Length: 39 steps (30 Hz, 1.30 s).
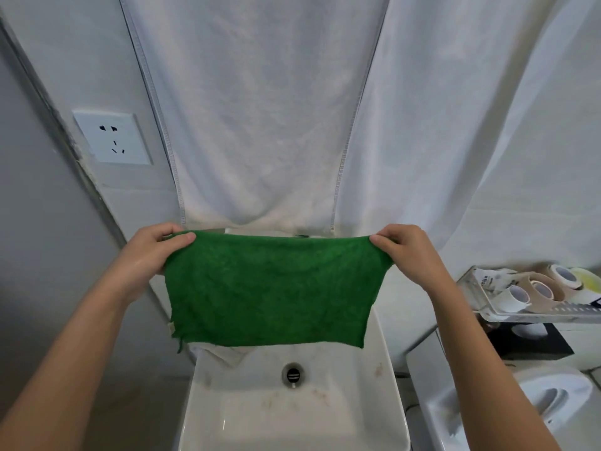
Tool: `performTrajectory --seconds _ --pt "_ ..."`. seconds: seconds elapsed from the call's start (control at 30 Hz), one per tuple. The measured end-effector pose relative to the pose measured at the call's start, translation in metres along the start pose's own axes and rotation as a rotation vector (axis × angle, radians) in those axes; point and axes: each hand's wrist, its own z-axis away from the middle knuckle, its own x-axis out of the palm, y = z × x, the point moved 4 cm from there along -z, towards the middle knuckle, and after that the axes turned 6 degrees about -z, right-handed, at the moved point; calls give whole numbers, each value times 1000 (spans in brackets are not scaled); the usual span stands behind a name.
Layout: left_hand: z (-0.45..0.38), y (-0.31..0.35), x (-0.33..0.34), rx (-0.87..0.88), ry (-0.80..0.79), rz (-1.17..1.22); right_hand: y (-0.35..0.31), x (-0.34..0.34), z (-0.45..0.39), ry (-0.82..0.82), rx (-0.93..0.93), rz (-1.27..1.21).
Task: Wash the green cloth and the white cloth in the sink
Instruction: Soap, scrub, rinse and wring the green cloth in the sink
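Over glossy sink [383, 402], fuzzy rectangular green cloth [273, 288].

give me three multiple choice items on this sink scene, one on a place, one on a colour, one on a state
1. Where does the green cloth hang?
A. above the sink
B. in the tray
C. over the wall socket

2. What colour is the big towel hanging behind it?
A. blue
B. white
C. black

3. How is the green cloth held?
A. balled in one hand
B. lying flat in the basin
C. spread out, left hand and right hand pinching its top corners

Answers: 1 A, the basin and drain show just below it; 2 B, its pile is plain white; 3 C, each hand grips one corner.
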Motion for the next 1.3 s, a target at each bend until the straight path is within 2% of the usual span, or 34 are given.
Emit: performTrajectory --seconds 0.07,0.13,0.47,0.8,0.93,1.13,1.23,1.3 --pt "1 -2 5 -34 -4 45 -2 8 7 -45 80 -278" --pt "4 0 15 -59 -16 82 -8 20 13 -101 147 -445" --pt "25 27 105 -3 -144 148 -37 91 24 -150 177 -550" --pt "30 28 131 123 -189 -18 -51 111 37 -93 -127 -51" --pt "28 27 128 110 -142 49 -50 114 40 -142 -130 -64" --pt "33 29 136 190 -184 24 -47 114 36 68 -181 45" --pt "31 28 131 207 -188 78 -47 108 33 6 -241 -27" --pt "29 25 127 223 -177 106 -48 100 30 -65 -218 -123"
